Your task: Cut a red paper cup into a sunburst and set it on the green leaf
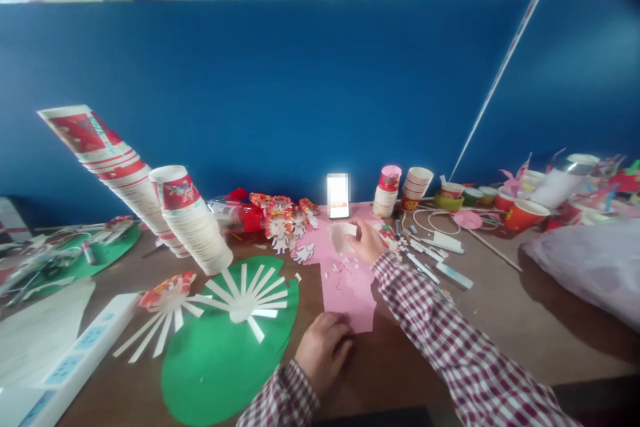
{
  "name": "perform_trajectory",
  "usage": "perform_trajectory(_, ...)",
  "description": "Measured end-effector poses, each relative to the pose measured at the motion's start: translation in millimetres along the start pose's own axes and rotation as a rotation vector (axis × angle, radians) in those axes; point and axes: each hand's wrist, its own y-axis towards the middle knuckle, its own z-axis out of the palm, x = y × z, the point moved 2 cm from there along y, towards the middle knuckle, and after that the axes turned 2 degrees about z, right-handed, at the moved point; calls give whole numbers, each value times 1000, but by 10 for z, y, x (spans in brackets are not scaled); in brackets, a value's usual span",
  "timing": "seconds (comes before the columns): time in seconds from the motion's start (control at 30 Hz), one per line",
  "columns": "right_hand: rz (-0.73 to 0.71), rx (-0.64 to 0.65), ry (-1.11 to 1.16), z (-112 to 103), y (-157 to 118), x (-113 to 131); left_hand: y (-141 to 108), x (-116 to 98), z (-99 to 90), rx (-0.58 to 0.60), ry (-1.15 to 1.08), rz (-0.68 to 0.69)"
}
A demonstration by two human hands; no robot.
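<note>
Paper-cup stack [123, 180], nine o'clock: nested, presumably saving room. Strip-cut cup [241, 310], seven o'clock: splayed flat on green card [225, 373]. Left hand [324, 350], six o'clock: at the pink sheet [359, 307], apparently steadying it; whether its curled grip holds anything, cannot tell. White paper piece [343, 238], five o'clock: above the sheet, pinched in the grip of the right hand [369, 242], seemingly for control.

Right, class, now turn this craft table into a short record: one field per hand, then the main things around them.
Left hand: resting by the near end of the pink sheet
Right hand: holding a pale piece, exact shape unclear
Green sheet: white cut strips fanned out on it
Phone: upright, screen lit
Cutout figures: left of the phone
Tall cup stacks: two, leaning, at left
Wall: blue
</note>
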Motion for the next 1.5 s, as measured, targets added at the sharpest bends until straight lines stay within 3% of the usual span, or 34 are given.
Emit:
perform_trajectory(0.13,-21,18,24,-167,-220,-49,-9,-4,9,-17,3,24)
perform_trajectory(0.27,-55,160,39,22,-496,-33,0,-9,38,-4,21,50)
perform_trajectory(0.33,-39,167,10,131,-533,-69,0,-12,50,-3,22,47)
perform_trajectory(0.57,187,-160,-117,-9,-198,-395,-6,9,63,-28,15,40)
perform_trajectory(0.63,159,-166,-95,66,-240,-305,3,17,65,-19,14,48)
perform_trajectory(0.77,25,-44,-14,409,-448,-12,13,12,53,-3,31,51)
perform_trajectory(0.83,22,-45,-7,465,-454,-9,10,-3,42,7,61,49)
perform_trajectory(0.97,186,-229,-36,180,-259,-326,14,-30,44,32,187,78)
perform_trajectory(1.07,232,-294,-18,-102,-205,-493,30,-28,96,32,294,135)
perform_trajectory(1.2,208,-278,64,-324,-406,-421,50,-16,186,47,447,226)
perform_trajectory(1.27,215,-257,247,-402,-542,-347,68,-13,199,64,513,218)
perform_trajectory(1.37,265,-266,525,-527,-698,-283,148,0,101,14,555,83)
perform_trajectory(1.5,307,-359,878,-697,-803,-300,367,38,-268,-227,467,-242)
